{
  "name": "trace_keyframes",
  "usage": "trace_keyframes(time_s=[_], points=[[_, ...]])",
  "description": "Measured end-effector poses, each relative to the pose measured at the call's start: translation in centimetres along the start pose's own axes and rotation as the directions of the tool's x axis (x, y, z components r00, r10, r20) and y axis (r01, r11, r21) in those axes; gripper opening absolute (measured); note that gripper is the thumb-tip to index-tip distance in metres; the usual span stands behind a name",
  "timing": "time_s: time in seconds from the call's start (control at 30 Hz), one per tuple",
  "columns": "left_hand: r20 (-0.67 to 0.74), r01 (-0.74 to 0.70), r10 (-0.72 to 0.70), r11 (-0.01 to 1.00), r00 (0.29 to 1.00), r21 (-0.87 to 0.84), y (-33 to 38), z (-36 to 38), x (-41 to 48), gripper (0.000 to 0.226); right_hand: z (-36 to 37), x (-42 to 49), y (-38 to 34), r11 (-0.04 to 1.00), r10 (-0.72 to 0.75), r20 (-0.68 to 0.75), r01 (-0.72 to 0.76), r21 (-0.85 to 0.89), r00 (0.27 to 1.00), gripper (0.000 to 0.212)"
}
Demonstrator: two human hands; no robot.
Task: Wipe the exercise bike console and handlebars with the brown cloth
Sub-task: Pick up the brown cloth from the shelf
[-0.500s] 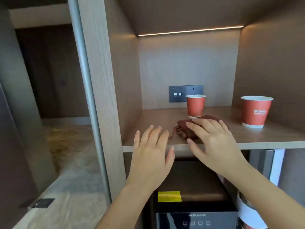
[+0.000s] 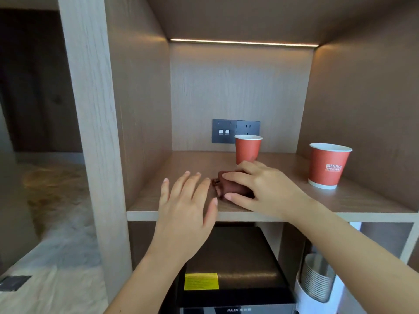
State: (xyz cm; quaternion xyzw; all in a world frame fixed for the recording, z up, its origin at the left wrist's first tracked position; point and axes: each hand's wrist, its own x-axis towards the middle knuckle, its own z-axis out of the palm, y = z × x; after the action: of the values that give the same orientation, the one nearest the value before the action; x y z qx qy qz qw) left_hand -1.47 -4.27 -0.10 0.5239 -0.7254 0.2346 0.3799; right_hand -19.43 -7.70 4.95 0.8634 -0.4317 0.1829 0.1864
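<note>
- Far left: pale carpet (image 2: 56, 223), with a dim room beyond.
- Wooden upright (image 2: 90, 109) bounds the lit niche.
- Left hand (image 2: 186, 207): fingers straight and spread over the front edge of the shelf (image 2: 362, 200); holds nothing.
- Brown cloth (image 2: 233, 188): bunched on the shelf, near the front.
- Right hand (image 2: 263, 189): fingers and thumb curled round the cloth.
- Plain red cup (image 2: 247, 149) just behind; branded red cup (image 2: 328, 165) at right.

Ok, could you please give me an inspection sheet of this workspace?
Surface: wooden shelf, lit from above.
Job's things: brown cloth bunched near the front edge; exercise bike not in view.
Clutter: rear red cup just behind the cloth, right red cup apart, both upright.
Grips: left hand open beside the cloth; right hand holds it between thumb and fingers.
Cables: nothing seen.
Surroundings: socket panel on the back wall; black appliance and stacked cups below the shelf.
</note>
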Motion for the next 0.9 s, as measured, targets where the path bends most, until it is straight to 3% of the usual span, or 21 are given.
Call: trace_keyframes(time_s=[0.1,0.17,0.27,0.33,0.4,0.7,0.9], points=[[-0.002,0.025,-0.025,0.999,1.0,0.023,0.1,0.2,-0.1,0.048,0.9,1.0,-1.1,0.983,0.067,-0.039,-0.073,-0.17,0.997,0.051],[-0.002,0.035,-0.035,0.999,0.999,0.006,0.1,0.2,-0.2,0.049,0.6,1.5,-0.6,0.983,0.04,-0.012,-0.042,-0.177,0.999,0.051],[0.006,0.05,-0.05,0.999,0.999,-0.009,-0.2,0.0,-0.4,0.048,-0.7,2.1,1.7,0.992,-0.073,0.155,0.055,0.115,0.985,0.047],[0.013,0.07,-0.07,0.997,0.997,-0.02,-0.3,-0.1,-0.6,0.048,-1.1,2.3,2.6,0.95,-0.133,0.283,0.041,0.308,0.95,0.05],[0.017,0.095,-0.094,0.994,0.995,-0.053,-0.1,-0.2,-0.8,0.049,-0.8,2.4,2.6,0.947,-0.185,0.345,0.073,0.314,0.92,0.052],[-0.034,0.179,-0.194,0.949,0.98,-0.259,0.6,-0.8,-2.3,0.04,0.1,2.6,2.6,0.899,-0.261,0.256,0.138,0.415,0.931,0.032],[-0.097,0.227,-0.265,0.929,0.959,-0.292,1.1,-1.0,-3.5,0.041,-0.3,2.4,2.5,0.821,-0.33,0.17,0.194,0.537,0.928,0.033]])
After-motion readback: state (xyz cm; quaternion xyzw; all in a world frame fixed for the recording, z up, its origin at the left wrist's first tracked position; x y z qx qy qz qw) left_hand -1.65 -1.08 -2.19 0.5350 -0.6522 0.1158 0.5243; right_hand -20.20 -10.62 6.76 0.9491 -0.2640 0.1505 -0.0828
